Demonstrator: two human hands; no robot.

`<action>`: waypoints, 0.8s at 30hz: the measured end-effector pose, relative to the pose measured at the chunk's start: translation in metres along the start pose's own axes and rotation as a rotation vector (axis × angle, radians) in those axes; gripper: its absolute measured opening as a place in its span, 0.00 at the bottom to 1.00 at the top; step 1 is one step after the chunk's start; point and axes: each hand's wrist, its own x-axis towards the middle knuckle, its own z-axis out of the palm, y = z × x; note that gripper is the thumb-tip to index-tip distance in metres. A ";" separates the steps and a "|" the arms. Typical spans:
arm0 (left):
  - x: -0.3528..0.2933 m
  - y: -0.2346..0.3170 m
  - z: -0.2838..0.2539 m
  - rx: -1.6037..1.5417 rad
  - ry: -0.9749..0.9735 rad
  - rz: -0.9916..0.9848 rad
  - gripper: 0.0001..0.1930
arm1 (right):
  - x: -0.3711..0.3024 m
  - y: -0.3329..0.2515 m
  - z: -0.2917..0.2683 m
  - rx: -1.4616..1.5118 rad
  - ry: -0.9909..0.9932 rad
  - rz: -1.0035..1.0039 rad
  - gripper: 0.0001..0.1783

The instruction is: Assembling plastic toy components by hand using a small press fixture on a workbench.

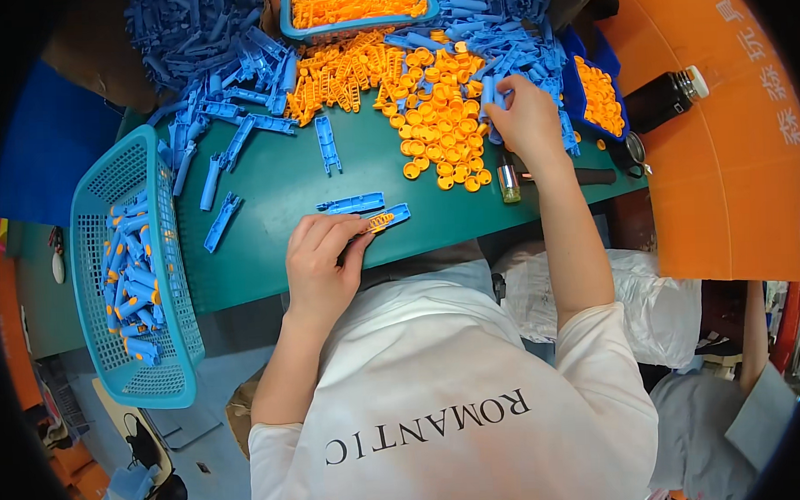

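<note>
Near the table's front edge, my left hand [321, 257] is closed on a blue plastic half-shell [401, 213]. An orange ridged strip [380, 222] lies inside that shell, by the fingertips. Just behind it rests another open blue half-shell [350, 203]. My right hand [532, 122] is stretched out to the far right, thumb and fingers pinching a blue shell [489, 95] at the edge of the blue heap. Beside this hand spreads a pile of round orange caps [444, 134]. Its fingertips partly hide the piece they grip.
A turquoise basket [185, 319] of blue-and-orange assembled pieces stands left. Blue shells [190, 46] and orange strips [345, 71] are heaped at the back, below another basket [361, 24]. Right are a blue bin [575, 98], a black bottle [659, 100] and a hammer-like tool [509, 180].
</note>
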 end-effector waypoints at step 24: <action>0.008 0.030 -0.029 -1.087 -0.001 -0.795 0.16 | -0.114 -0.068 -0.019 0.997 -0.152 -0.458 0.22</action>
